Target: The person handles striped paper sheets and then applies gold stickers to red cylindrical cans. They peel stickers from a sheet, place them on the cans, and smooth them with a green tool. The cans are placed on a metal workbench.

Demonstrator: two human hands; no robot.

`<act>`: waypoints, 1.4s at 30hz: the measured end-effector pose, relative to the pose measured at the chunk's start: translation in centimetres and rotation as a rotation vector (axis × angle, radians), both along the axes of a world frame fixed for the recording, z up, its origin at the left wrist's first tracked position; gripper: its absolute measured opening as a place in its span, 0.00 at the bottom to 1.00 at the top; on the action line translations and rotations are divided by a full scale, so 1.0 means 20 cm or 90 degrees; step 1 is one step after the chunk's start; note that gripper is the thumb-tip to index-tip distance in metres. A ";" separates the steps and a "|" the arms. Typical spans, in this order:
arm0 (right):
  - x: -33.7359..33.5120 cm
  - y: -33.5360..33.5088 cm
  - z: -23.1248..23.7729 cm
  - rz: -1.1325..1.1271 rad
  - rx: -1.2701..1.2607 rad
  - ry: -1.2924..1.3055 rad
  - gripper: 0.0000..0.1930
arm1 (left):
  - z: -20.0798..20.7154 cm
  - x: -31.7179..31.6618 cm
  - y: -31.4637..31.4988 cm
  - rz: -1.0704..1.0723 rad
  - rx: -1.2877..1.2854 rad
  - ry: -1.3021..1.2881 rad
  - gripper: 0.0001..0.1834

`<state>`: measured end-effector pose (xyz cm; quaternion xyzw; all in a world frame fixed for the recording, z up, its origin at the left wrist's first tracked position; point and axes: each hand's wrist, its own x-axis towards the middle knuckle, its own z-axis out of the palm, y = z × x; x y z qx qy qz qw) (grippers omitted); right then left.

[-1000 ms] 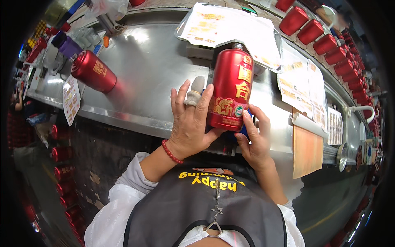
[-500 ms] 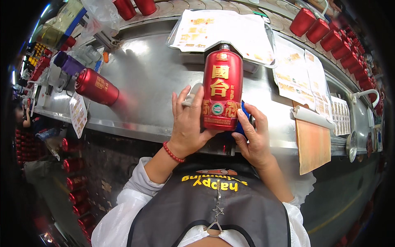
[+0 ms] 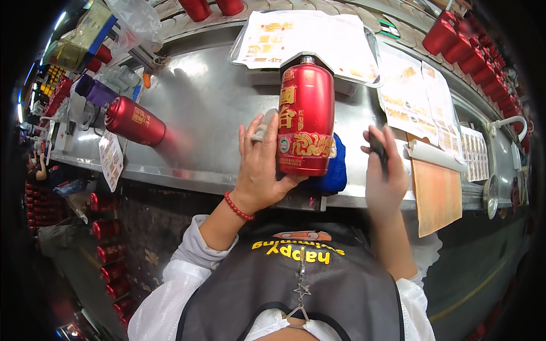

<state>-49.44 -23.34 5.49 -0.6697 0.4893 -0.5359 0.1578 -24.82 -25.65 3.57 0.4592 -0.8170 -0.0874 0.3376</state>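
A glossy red bottle (image 3: 310,113) with gold lettering and a gold dragon-patterned band lies tilted, neck away from me, against a dark-edged support. My left hand (image 3: 259,162) grips its lower left side, thumb at the base; a whitish wrap shows on a finger. Clear of the bottle, to its right, my right hand (image 3: 388,173) has its fingers closed round a small dark tool (image 3: 377,153), too blurred to name. A folded blue cloth (image 3: 333,176) sits under the bottle's lower right.
Sticker sheets lie on a tray (image 3: 372,57) behind the bottle; more sheets (image 3: 409,102) are at right, above an orange-tan board (image 3: 437,196). Another red bottle (image 3: 136,122) lies at left beside a purple bottle (image 3: 94,90). Red bottles (image 3: 455,42) line the conveyor at far right.
My right hand has left the bottle, moved right and now holds the dark tool. The bottle has turned, its lettering shifting left. My left hand stays on it. Conveyor bottles have shifted right.
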 end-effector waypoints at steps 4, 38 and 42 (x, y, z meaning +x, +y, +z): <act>0.25 -0.09 0.28 0.073 0.136 -0.080 0.17 | 0.00 -0.03 -0.01 0.024 0.014 0.033 0.65; 0.12 0.01 0.03 0.131 0.334 -0.365 0.13 | 0.10 -0.03 -0.13 -0.091 0.213 0.330 0.47; 0.12 0.01 0.03 0.128 0.325 -0.347 0.13 | 0.10 -0.04 -0.14 -0.075 0.223 0.346 0.47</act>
